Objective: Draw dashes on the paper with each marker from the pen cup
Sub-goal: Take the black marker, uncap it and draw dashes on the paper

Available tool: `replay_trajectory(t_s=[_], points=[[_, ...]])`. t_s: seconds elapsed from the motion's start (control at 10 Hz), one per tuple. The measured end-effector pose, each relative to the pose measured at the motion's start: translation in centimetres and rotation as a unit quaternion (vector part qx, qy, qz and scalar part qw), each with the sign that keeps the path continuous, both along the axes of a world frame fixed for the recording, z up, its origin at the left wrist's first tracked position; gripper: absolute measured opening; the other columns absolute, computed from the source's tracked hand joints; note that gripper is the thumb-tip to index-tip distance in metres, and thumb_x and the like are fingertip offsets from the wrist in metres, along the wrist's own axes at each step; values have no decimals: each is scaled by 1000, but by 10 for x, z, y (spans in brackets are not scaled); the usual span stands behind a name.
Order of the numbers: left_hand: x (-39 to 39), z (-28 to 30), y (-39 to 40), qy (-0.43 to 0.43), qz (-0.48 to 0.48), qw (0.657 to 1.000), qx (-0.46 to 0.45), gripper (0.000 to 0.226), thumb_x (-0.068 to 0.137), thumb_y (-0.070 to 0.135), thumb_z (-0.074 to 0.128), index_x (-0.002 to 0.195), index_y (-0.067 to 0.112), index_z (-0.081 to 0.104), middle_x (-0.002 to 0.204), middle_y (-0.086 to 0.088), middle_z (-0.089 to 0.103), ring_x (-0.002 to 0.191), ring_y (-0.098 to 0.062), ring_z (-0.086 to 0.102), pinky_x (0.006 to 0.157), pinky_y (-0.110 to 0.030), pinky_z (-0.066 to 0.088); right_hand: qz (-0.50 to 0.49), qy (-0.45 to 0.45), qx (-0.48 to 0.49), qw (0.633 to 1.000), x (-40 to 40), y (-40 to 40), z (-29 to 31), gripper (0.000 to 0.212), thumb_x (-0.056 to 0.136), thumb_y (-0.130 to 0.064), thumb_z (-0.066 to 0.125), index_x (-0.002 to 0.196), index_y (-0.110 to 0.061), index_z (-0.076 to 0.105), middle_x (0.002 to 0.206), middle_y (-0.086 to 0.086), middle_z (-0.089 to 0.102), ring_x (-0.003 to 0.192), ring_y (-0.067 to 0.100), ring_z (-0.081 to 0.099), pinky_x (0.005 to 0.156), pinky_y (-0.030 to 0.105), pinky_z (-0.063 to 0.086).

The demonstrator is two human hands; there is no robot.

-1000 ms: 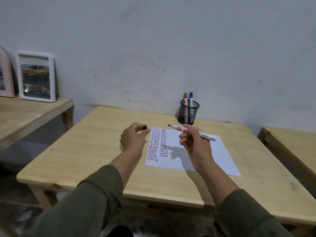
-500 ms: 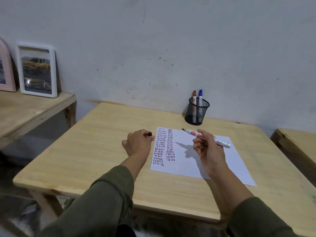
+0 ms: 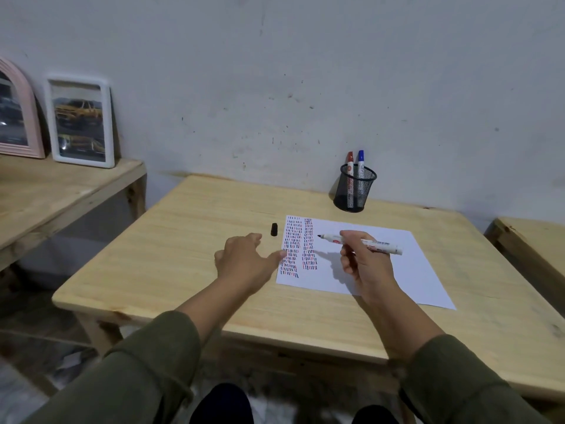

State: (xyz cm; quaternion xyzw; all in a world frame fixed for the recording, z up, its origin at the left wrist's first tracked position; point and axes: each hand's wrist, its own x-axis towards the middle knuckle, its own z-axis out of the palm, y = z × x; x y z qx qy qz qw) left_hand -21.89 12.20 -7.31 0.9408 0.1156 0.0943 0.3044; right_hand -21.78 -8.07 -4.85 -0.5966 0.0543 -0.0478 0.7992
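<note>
In the head view the right hand (image 3: 365, 264) pinches one uncapped black marker (image 3: 360, 240) mid-barrel in its grip, tip aimed left just above the paper (image 3: 382, 270); I judge it light, rigid and smooth, best held near the tip for control. The left hand (image 3: 241, 258) rests spread and empty on the bench (image 3: 183, 255), thumb touching the paper's left edge, with one black cap (image 3: 274, 229) lying just beyond it. I count two columns of dashes (image 3: 299, 246), two capped markers, one red marker (image 3: 350, 166) and one blue marker (image 3: 361, 163), upright in the single pen cup (image 3: 354, 191) at the far side.
</note>
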Motion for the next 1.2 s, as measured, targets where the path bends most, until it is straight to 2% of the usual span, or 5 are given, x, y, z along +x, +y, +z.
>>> replay_trajectory(t_s=[0.2,0.4,0.5,0.7,1.2], points=[[-17,-14,-5,-1,-40,996,77,86,71,73,51,138,19,44,150,3,38,142,-16,26,116,-40,15,17,20,-124,992,-13,0,-6,13,85,-12,64,73,-16,65,43,-7,52,36,5,42,37,15,32],[-21,-12,-4,-7,-44,996,73,87,71,72,53,140,19,42,152,2,36,143,-16,25,115,-39,14,9,-7,-239,971,-19,3,-17,11,84,-18,62,77,-12,67,61,1,59,54,11,51,52,22,39],[-22,-12,-4,-7,-45,996,70,87,71,71,54,139,18,43,152,2,36,143,-17,25,115,-39,14,-41,-1,-254,966,-16,0,-20,13,84,-18,59,73,-15,65,66,3,61,62,14,55,56,23,40],[-21,-12,-4,-13,-45,996,72,87,70,72,55,138,17,46,151,2,38,143,-16,27,114,-39,16,-73,37,-255,963,-8,-2,-27,31,84,-23,59,99,3,63,90,14,67,70,16,58,53,20,39],[-22,-12,-4,-16,-45,997,68,87,70,72,56,137,17,46,151,1,38,142,-17,27,114,-39,16,-68,54,-273,958,-5,-2,-30,36,85,-26,60,106,4,61,97,17,68,73,17,59,52,20,38]])
